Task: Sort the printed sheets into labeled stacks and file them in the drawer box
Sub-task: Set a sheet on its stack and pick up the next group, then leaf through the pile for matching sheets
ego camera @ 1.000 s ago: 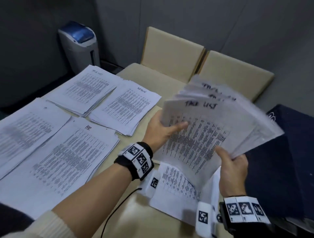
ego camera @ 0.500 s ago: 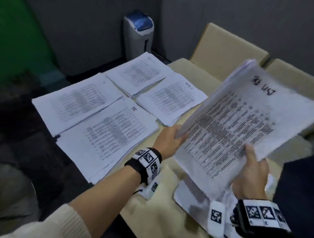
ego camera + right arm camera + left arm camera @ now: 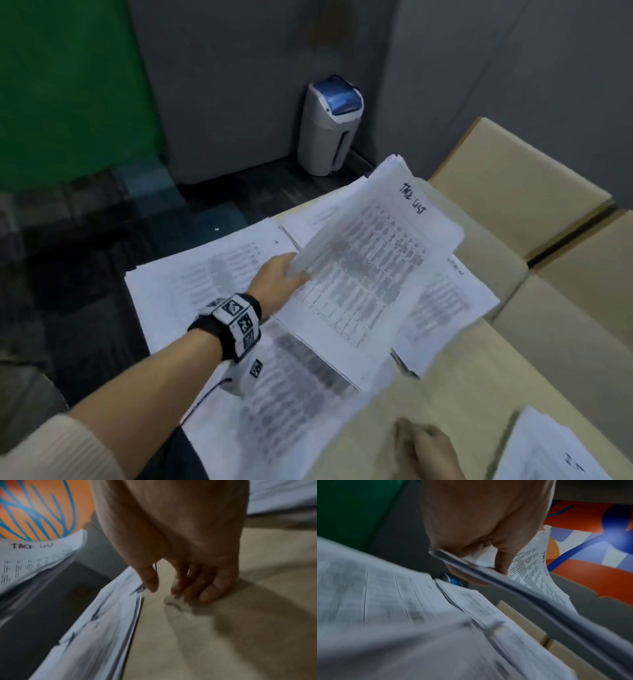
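L grip pinching task-list sheets | R grip loose, nothing held, on table

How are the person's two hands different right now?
The left hand grips a bundle of printed sheets headed with handwritten words, raised over the stacks; the right hand holds nothing. The left hand reaches far across the table; the right hand hangs low, near its front edge. Both are bare.

Handwritten-titled sheaf of printed sheets held tilted (text blurred) above flat table stacks.
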Motion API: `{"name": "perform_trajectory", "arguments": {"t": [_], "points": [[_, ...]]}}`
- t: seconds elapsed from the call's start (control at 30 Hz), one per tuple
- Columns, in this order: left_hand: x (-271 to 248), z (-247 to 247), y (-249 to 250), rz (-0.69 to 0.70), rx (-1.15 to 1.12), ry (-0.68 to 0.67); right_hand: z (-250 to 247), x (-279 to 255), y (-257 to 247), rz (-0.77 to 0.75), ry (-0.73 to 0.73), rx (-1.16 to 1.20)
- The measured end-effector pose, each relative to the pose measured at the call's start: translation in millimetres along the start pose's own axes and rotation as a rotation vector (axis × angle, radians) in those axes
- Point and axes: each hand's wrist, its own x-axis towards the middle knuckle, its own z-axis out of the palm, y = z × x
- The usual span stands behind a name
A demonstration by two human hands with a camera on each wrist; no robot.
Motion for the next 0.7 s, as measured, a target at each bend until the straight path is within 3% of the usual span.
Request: {"name": "perform_trajectory", "arguments": {"t": [0.13, 0.27, 0.4, 0.47, 0.57, 0.63, 0.7], "points": [[89, -56, 11, 0.038, 0.141, 0.014, 38, 1, -2, 0.005, 0.136, -0.01], [170, -61, 26, 0.058, 0.191, -0.038, 63, 15, 9, -0.174, 0.415, 0.224], [222, -38, 25, 0.037, 0.35, -0.041, 43, 24, 22, -0.056, 0.216, 0.147], [237, -21, 20, 0.0, 0.526, -0.023, 35, 26, 25, -0.036, 0.213, 0.081], [241, 8, 19, -0.034, 0.821, 0.141, 34, 33, 33, -0.016, 0.215, 0.044], [233, 28, 27, 0.043, 0.83, 0.206, 35, 35, 38, 0.022, 0.203, 0.008], [219, 47, 39, 0.167, 0.805, 0.19, 36, 32, 37, 0.055, 0.182, -0.015]]}}
